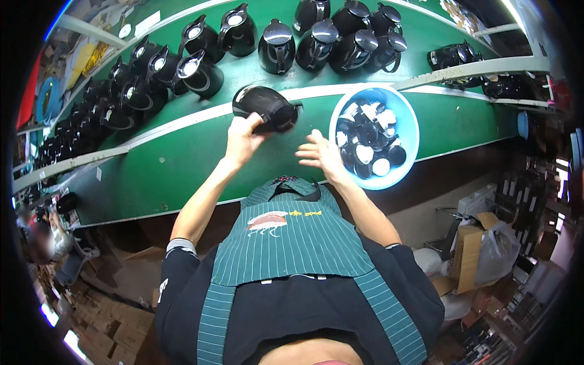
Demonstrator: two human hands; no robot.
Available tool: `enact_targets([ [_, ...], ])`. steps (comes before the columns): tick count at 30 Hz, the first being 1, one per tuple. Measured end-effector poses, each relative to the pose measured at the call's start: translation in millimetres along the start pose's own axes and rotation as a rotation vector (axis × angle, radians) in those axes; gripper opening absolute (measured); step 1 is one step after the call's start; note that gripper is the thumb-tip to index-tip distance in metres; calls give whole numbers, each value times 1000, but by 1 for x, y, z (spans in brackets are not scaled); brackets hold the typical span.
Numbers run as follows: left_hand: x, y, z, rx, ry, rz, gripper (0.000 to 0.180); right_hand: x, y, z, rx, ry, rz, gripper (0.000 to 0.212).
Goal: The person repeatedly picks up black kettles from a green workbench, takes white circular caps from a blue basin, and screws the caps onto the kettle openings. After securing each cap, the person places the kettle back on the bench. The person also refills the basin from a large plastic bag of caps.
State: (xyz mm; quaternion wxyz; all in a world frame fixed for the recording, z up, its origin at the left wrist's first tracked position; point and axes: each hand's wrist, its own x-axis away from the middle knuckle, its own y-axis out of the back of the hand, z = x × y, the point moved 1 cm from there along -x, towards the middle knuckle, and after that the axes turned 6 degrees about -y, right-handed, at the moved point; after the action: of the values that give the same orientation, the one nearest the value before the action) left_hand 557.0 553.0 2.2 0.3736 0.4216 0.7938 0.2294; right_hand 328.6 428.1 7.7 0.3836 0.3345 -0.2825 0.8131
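Observation:
A glossy black jug (267, 104) is tipped on its side above the green bench, gripped by my left hand (244, 139) at its handle side. Its right end, toward my right hand, is slightly blurred. Apart from the jug, my right hand (322, 157) is held with fingers stretched and spread, nothing in it. Just beyond that hand stands a light blue basin (412, 131), holding several black and white round lids (365, 152).
Black jugs with lids (316, 45) stand in a group at the back. Open-topped black jugs (201, 74) line the back left of the green bench (182, 149). More black jugs (453, 56) lie at the right. A cardboard box (468, 252) is on the floor at right.

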Motion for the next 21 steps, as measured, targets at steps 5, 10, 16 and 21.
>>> enact_targets([
  [5, -40, -40, 69, 564, 462, -130, 35, -16, 107, -42, 195, 314, -451, 55],
  [10, -86, -70, 88, 441, 440, -302, 39, 4, 131, -49, 545, 437, -756, 51],
  [16, -125, -115, 100, 511, 461, -501, 36, -4, 132, -46, 1237, 484, -820, 64],
  [21, -138, -104, 109, 231, 227, -297, 36, -5, 143, -35, 1362, 356, -945, 82],
])
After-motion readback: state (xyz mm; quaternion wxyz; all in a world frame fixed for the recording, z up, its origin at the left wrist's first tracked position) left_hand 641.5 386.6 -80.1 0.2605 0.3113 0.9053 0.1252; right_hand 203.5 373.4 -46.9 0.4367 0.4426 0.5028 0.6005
